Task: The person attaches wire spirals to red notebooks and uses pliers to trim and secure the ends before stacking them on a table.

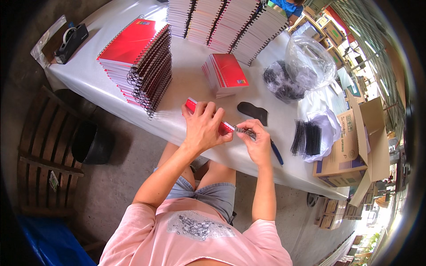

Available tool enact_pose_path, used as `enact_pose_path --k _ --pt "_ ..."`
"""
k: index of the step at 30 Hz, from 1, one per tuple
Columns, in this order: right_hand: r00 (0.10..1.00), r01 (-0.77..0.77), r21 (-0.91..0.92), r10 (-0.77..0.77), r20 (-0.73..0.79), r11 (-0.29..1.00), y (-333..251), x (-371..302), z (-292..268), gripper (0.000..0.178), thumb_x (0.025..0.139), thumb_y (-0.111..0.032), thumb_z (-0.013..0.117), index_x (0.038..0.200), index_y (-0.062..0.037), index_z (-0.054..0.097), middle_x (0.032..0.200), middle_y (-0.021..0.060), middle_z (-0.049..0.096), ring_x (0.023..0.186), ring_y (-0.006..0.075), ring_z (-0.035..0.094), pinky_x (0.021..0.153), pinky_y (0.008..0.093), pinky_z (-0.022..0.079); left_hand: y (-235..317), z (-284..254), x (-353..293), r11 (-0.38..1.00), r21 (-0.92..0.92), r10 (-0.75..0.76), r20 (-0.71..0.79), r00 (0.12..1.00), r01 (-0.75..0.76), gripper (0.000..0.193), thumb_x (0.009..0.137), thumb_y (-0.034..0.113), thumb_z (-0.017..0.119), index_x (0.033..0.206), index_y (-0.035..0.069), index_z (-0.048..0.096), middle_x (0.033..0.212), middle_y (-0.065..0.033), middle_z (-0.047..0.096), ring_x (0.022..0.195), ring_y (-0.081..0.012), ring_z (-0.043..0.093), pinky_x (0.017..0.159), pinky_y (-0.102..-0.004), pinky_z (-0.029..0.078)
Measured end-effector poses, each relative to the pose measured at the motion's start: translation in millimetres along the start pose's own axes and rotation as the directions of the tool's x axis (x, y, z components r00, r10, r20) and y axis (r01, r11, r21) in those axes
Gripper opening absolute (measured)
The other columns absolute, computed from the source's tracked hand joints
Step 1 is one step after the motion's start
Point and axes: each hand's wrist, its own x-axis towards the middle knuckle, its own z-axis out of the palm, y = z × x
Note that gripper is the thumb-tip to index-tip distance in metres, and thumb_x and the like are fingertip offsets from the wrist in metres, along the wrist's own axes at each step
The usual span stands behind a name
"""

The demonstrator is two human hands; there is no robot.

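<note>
My left hand (pixel 205 125) is closed round a small red-covered notebook (pixel 226 127), held near the table's front edge with its spine side up. A dark binding coil (pixel 243 131) is pinched in my right hand (pixel 257 144), with its tip at the notebook's right end. How far the coil has entered the holes is too small to tell. Beyond my hands stands a stack of red-covered notebooks (pixel 228 73) without coils. A flat black piece (pixel 253 111) lies behind my right hand, and a blue-handled tool (pixel 277 153) lies to its right.
Coil-bound red notebooks (pixel 133 44) are piled at left, beside a tape dispenser (pixel 73 42). Tall notebook stacks (pixel 213 24) line the back. At right are bagged coils (pixel 284 82), loose coils (pixel 307 138) and a cardboard box (pixel 344 146). Another person (pixel 290 9) is beyond the table.
</note>
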Motion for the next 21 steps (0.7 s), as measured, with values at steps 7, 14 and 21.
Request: enact_pose_path --k 7,14,21 --pt "0.996 -0.072 0.229 0.056 0.076 0.971 13 4 3 0.019 0.075 -0.001 0.069 0.094 -0.0015 0.065 0.091 0.0035 0.057 0.077 0.0111 0.054 0.072 0.0247 0.045 -4 -4 1 0.999 0.022 0.032 -0.028 0.999 -0.032 0.05 0.052 0.049 0.069 0.083 0.011 0.055 0.088 -0.0033 0.049 0.09 -0.0227 0.048 0.074 -0.0552 0.031" --pt "0.921 -0.261 0.166 0.193 0.34 0.951 18 3 -15 0.026 0.081 -0.01 0.067 0.105 -0.0026 0.062 0.09 0.002 0.056 0.062 0.0077 0.048 0.059 0.0214 0.042 -1 -3 3 1.0 0.009 0.003 0.081 0.997 -0.003 0.052 0.054 0.051 0.072 0.085 0.014 0.055 0.089 -0.003 0.048 0.093 -0.0233 0.047 0.077 -0.054 0.03" --pt "0.981 -0.128 0.028 0.122 0.154 0.991 -7 3 0 0.021 0.092 -0.018 0.054 0.108 -0.0063 0.061 0.07 0.0045 0.055 0.054 0.0078 0.044 0.051 0.0232 0.038 -5 -7 -2 0.999 0.044 0.025 0.037 0.999 -0.027 0.054 0.055 0.053 0.074 0.087 0.014 0.055 0.091 -0.0023 0.049 0.092 -0.0216 0.048 0.077 -0.0514 0.031"
